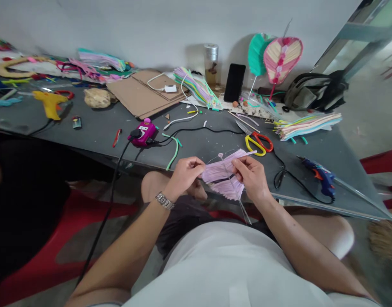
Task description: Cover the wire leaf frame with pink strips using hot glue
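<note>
Over the table's front edge I hold a lilac leaf-shaped piece (215,172), made of rows of fuzzy pipe cleaners on a thin wire frame. Its wire stem points down toward my lap. My left hand (187,177) pinches its left side between thumb and fingers. On the right side, the closed fingers of my right hand (251,175) grip a lilac pipe cleaner (249,154) whose end sticks out past them. A dark gap shows between the upper rows and the lower ones. Scissors (259,143) with yellow and red handles lie just beyond my right hand.
A blue glue gun (322,175) lies at the right, its cord trailing across the table. Left of centre sits a purple power socket (143,133). Behind are cardboard (132,96), pipe cleaner bundles (307,125), a phone (234,83) and finished leaf fans (283,59). A yellow glue gun (50,104) lies far left.
</note>
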A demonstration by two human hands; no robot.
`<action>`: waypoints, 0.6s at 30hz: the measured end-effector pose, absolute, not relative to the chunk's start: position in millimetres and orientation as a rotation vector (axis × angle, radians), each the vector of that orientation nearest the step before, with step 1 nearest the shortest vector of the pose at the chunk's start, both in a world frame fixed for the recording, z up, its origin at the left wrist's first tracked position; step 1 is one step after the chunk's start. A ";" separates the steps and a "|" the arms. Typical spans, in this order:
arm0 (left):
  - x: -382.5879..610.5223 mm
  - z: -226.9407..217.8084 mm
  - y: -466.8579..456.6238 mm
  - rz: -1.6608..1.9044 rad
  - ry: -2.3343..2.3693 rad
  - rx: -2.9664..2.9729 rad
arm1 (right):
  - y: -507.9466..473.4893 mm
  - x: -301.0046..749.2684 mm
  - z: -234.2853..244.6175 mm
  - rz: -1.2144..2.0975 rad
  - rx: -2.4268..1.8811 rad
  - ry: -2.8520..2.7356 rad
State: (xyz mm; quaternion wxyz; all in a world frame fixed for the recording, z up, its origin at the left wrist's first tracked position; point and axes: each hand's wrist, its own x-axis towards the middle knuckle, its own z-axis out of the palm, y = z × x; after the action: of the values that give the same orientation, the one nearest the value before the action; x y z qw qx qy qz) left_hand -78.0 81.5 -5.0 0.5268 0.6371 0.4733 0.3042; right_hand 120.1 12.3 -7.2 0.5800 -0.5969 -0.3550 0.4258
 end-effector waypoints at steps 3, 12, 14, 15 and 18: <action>-79.1 -4.7 81.5 0.736 1.135 1.482 | 4.6 131.3 -10.0 0.953 -1.430 -0.848; -93.7 7.0 66.9 0.716 1.214 1.534 | 21.8 209.0 -5.6 -0.079 -2.047 -1.511; -96.4 4.5 64.8 0.716 1.225 1.469 | 40.4 217.6 2.8 -0.040 -2.237 -1.542; -97.6 2.1 64.0 0.727 1.230 1.422 | 49.7 220.1 6.2 0.028 -2.304 -1.547; -100.2 -7.8 62.0 0.820 1.239 1.254 | 74.7 225.6 11.0 0.237 -2.391 -1.541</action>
State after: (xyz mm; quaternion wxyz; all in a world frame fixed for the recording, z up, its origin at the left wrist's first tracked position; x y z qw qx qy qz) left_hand -100.2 62.0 -7.8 0.5637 0.5327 0.5264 0.3484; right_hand 225.6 74.7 11.0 0.1428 -0.8291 -0.5343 0.0823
